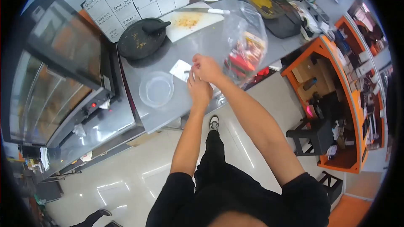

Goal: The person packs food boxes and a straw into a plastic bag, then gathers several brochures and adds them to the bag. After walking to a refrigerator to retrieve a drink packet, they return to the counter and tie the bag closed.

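Over the front part of the metal counter (139,75), my left hand (199,87) and my right hand (207,68) are close together, apparently touching. The right hand's fingers are curled; what it holds, if anything, is too small to name. My left hand's fingers are partly covered by the right. A small white card or packet (181,70) lies beside them, partly hidden by the fingers. To their left sits a round clear plastic container (156,89). A clear plastic bag (248,54) with red and yellow packets stands on their right.
Behind are a stone mortar (141,41) with its pestle, a white cutting board (185,24) and a knife (212,11). A dark tray (269,8) holds yellow food. A glass display warmer (54,75) is at left, an orange shelf unit (336,100) at right. Another person's foot (104,212) shows lower left.
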Motion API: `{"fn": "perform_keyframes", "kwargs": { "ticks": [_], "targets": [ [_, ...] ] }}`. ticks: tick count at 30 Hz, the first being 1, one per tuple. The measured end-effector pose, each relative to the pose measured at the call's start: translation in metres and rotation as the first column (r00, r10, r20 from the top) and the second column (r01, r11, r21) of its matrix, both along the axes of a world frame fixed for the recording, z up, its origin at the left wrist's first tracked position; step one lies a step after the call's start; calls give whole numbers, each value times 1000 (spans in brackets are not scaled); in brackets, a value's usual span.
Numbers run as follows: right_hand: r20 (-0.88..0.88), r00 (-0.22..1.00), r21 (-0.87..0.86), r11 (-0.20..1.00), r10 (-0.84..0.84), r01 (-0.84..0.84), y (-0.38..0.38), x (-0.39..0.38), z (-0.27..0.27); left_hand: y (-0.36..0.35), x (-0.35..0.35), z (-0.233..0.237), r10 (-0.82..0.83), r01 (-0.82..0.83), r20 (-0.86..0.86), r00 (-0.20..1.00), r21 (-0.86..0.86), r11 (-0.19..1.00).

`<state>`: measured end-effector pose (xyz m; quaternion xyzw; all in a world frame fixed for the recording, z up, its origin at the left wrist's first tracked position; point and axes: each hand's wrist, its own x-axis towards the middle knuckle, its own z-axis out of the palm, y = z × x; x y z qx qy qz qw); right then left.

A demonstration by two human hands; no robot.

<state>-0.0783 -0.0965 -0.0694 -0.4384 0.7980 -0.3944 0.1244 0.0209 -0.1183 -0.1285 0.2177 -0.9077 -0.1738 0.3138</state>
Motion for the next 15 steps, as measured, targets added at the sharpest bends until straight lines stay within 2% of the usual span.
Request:
{"fn": "perform_keyframes", "kwargs": {
  "ticks": [1,2,3,5,7,8,9,10,11,12,13,14,15],
  "targets": [
    [15,1000,10,1000,8,-8,-24,-14,-5,-8,-16,-9,30,-29,140,990,-13,1000],
    [-72,997,159,987,5,6,-41,-15,-10,-12,-21,-14,60,-54,277,959,-27,998],
    [-167,986,295,955,15,35,-57,-14,-12,-17,-21,-18,64,-60,284,957,-23,998],
    [-165,986,433,899,7,66,-81,-6,-16,-16,-15,-24,-65,40,366,928,75,996],
    [-140,982,493,869,123,-39,-102,-9,-46,-17,-12,-46,-37,-29,263,964,243,969],
    [-38,993,530,845,107,-71,-106,-9,-45,-18,-10,-43,-55,2,216,975,239,971],
    [14,988,506,851,155,-140,-102,-11,-40,-13,-2,-37,-67,24,177,982,236,972],
    [65,974,470,854,217,-222,-98,-11,-35,-5,4,-29,-19,-11,211,977,144,990],
    [146,974,282,936,174,-210,-93,-13,-30,-2,11,-23,36,-47,238,971,38,998],
    [223,964,79,983,145,-166,-89,-16,-24,-5,15,-17,-1,-6,239,971,28,1000],
    [214,972,74,990,101,-119,-80,-20,-7,-6,15,-13,16,-35,176,984,106,994],
    [189,978,-144,988,87,-59,-63,-25,26,-5,8,-10,19,-40,109,994,193,980],
    [137,989,-348,937,47,3,-38,-35,69,5,-25,-8,-65,49,74,995,200,979]
  ]
}}
